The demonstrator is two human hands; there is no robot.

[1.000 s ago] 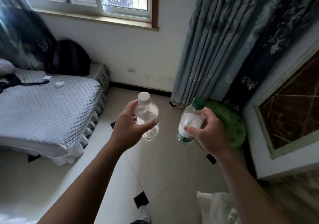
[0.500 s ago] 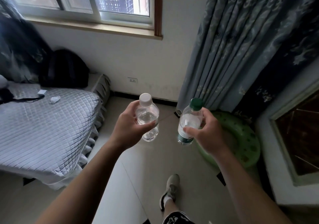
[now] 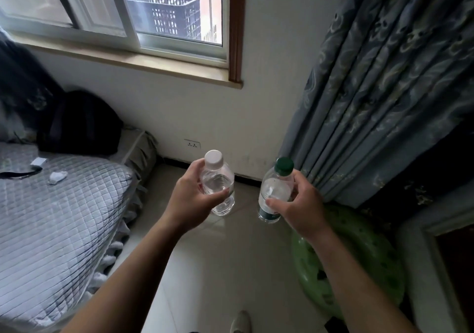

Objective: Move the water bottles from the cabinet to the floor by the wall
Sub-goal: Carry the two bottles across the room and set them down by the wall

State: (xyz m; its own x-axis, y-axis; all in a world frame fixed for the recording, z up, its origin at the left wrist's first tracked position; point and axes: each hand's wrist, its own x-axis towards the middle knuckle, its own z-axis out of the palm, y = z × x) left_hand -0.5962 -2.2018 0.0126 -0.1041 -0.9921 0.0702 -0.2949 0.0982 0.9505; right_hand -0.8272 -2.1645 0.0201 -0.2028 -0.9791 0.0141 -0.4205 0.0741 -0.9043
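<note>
The person stands facing the wall (image 3: 205,117) under the window (image 3: 123,12), both arms stretched out in front, a water bottle in each hand. The left hand (image 3: 191,202) has its grip wrapped around the middle of the white-capped bottle (image 3: 218,184), thumb across the front and fingers curled behind, so the clear bottle is held upright in the air above the floor (image 3: 218,268). The right hand (image 3: 300,204) has its grip closed on the green-capped bottle (image 3: 275,191), thumb pressed on the front of the body above the green label band, fingers round the far side; this bottle tilts a little, cap leaning to the right. The two bottles are near each other but apart, both well clear of the floor and in line with the dark skirting at the foot of the wall. To the left, the corner of a bed (image 3: 56,217) with a grey quilted cover comes close to the wall, and a black backpack (image 3: 79,125) sits on it at its far end. To the right hangs a blue patterned curtain (image 3: 384,89), and below the right forearm a green round cushion (image 3: 359,261) lies on the floor. A shoe (image 3: 240,321) shows at the bottom edge.
</note>
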